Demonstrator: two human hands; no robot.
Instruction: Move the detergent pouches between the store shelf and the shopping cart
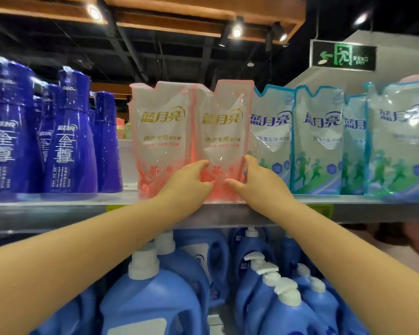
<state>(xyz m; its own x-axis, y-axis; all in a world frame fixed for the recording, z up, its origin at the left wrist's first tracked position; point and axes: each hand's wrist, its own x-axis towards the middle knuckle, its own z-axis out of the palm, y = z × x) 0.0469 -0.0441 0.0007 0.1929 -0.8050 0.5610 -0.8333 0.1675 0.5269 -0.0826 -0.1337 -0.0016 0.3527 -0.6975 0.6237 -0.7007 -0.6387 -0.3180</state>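
Two pink-trimmed detergent pouches stand upright on the grey store shelf (58, 209). My left hand (189, 184) and my right hand (257, 180) clasp the lower sides of the right pink pouch (223, 131), which rests at the shelf's front edge. The left pink pouch (160, 131) stands beside it, touching it. No shopping cart is in view.
Several blue-trimmed pouches (317, 141) stand to the right on the same shelf. Dark blue bottles (68, 141) stand to the left. Below are light blue pump jugs (155, 301). A green exit sign (344, 55) hangs at upper right.
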